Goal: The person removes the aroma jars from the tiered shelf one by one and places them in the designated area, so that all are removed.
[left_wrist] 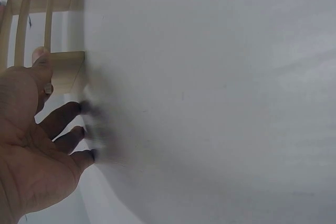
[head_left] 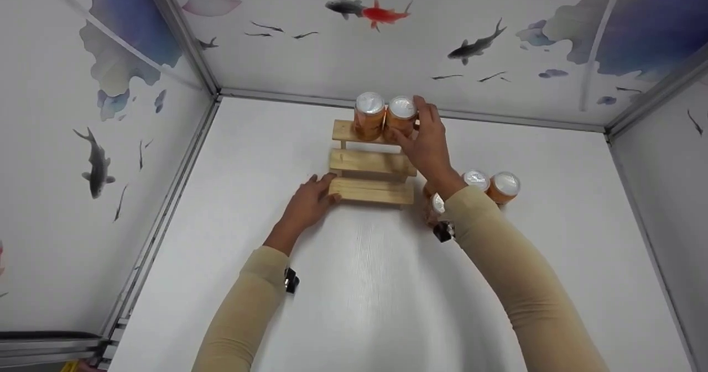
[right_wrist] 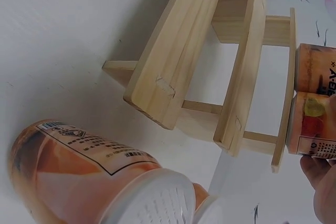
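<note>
A three-step wooden rack [head_left: 373, 162] stands on the white table near the back wall. On its top step, two orange cans with silver lids stand side by side. My right hand [head_left: 430, 145] grips the right-hand can [head_left: 400, 123], thumb at the front and fingers round its far right side. The other can [head_left: 369, 120] is close to its left. In the right wrist view the gripped can [right_wrist: 310, 124] sits against the top board. My left hand [head_left: 307, 202] pinches the left end of the lowest step [left_wrist: 68, 66], its other fingers spread near the tabletop.
Several more orange cans stand on the table [head_left: 343, 305] right of the rack, one [head_left: 504, 187] farthest right, another [head_left: 475, 179] beside it. A nearer can [right_wrist: 79, 166] is below my right forearm. White panels with painted fish [head_left: 475, 46] enclose the table.
</note>
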Demonstrator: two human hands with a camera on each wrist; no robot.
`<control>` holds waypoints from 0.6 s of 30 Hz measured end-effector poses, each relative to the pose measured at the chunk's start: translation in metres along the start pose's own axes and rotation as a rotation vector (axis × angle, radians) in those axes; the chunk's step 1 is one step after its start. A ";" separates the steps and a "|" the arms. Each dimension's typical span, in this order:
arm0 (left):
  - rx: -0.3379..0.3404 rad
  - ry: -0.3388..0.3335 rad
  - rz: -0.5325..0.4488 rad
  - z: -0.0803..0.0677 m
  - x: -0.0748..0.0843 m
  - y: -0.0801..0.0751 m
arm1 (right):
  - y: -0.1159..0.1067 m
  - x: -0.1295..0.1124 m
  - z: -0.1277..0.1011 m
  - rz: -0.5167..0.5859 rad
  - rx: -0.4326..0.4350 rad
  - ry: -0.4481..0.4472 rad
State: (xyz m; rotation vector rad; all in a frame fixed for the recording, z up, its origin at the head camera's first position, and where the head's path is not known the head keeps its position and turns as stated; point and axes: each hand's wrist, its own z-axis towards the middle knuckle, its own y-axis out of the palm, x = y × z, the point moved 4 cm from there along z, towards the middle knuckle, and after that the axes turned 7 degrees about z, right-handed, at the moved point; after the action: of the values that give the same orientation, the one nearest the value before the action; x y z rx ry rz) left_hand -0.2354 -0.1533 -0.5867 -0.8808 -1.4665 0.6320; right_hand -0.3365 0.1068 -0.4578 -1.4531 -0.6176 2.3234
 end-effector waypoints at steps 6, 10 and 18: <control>0.008 0.005 -0.003 0.001 0.000 0.000 | -0.007 -0.002 -0.001 0.007 0.020 -0.021; 0.009 0.001 0.006 0.001 -0.001 0.000 | -0.012 -0.003 -0.004 0.012 0.034 -0.044; -0.002 0.001 0.016 0.000 -0.001 0.001 | -0.027 0.001 -0.014 -0.008 0.052 -0.088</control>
State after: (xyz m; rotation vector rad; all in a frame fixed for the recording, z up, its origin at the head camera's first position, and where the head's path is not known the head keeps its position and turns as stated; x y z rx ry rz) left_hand -0.2356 -0.1536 -0.5876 -0.8953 -1.4607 0.6420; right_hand -0.3233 0.1328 -0.4496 -1.3293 -0.5814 2.3897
